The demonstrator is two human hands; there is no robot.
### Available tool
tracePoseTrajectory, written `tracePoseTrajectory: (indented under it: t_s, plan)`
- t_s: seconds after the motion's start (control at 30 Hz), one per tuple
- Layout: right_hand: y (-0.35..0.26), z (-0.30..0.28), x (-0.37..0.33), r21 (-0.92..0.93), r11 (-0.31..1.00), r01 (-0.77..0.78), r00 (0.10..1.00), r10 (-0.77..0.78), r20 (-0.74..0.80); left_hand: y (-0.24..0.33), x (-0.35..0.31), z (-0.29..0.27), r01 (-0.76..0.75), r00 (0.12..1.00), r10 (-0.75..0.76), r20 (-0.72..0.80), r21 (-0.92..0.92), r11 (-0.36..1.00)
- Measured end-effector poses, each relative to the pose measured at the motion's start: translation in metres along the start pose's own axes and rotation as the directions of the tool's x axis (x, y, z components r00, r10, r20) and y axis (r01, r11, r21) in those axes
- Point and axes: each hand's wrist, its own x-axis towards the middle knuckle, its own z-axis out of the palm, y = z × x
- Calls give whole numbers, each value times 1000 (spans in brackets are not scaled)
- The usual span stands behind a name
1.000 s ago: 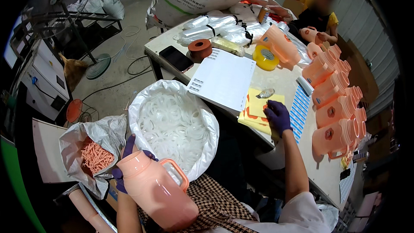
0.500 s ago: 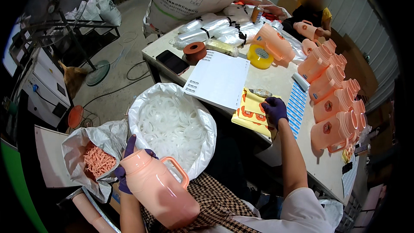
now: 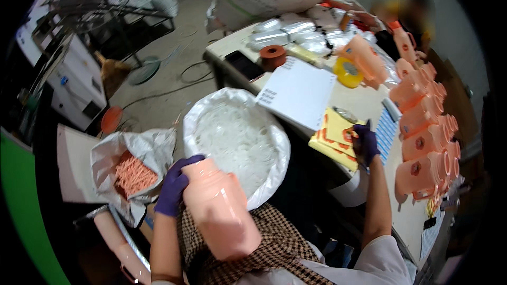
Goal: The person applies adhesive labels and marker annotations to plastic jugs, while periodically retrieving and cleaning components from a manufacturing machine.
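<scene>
Rotated since the earlier frame: jug (image 3: 224, 221), its handle (image 3: 237, 187) now mostly turned away. Left hand (image 3: 173, 187) clamps its fingers around the jug's upper end, above the checked cloth (image 3: 288, 237). Right hand (image 3: 366, 145) is at the right edge of the yellow sheets (image 3: 334, 134); its fingers are bent, and whether they grip anything cannot be told. Sacks, two: large sack (image 3: 282, 145), containing clear rings (image 3: 232, 137); small sack (image 3: 103, 150), containing pink strips (image 3: 134, 174). Table (image 3: 364, 97): one phone (image 3: 244, 65), at least four standing jugs (image 3: 417, 174).
</scene>
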Motion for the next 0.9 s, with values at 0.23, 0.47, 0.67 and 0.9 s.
tracePoseTrajectory:
  t_s: [0.23, 0.47, 0.67, 0.9]
  plan:
    - [2, -18, -19, -11, 925, 379, 925, -379, 9, -16, 12, 32, 78, 996, -83, -14, -229, 970]
    - [-19, 3, -40, -151, 961, 233, 973, -231, 29, -17, 10, 37, 17, 999, -24, -35, -181, 983]
    - [-14, -19, -24, 332, 943, -34, 990, -14, 142, -27, 11, 39, 32, 997, -43, -56, -190, 981]
    - [-34, -4, -58, 56, 814, 578, 815, -579, 9, -22, 9, 41, 10, 996, -20, -84, -122, 992]
